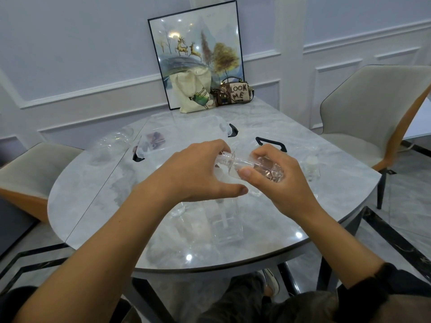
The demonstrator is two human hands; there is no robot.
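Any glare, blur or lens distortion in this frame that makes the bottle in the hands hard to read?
Head view: soft, even light, lamp glints on the table and framed picture; the wide lens bows the wall mouldings; the clear bottle, in the right hand with the left hand at its neck, is sharp but faint against the marble.

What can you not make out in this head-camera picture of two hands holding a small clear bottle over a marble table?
Head view throughout.
- Mouth of the clear bottle: covered by fingers of the left hand.
- Bottle's base: inside the right hand.
- Clear container on the marble table: transparent, outline blurs into the marble.
- Framed picture, lower edge: behind the canvas tote bag and handbag.
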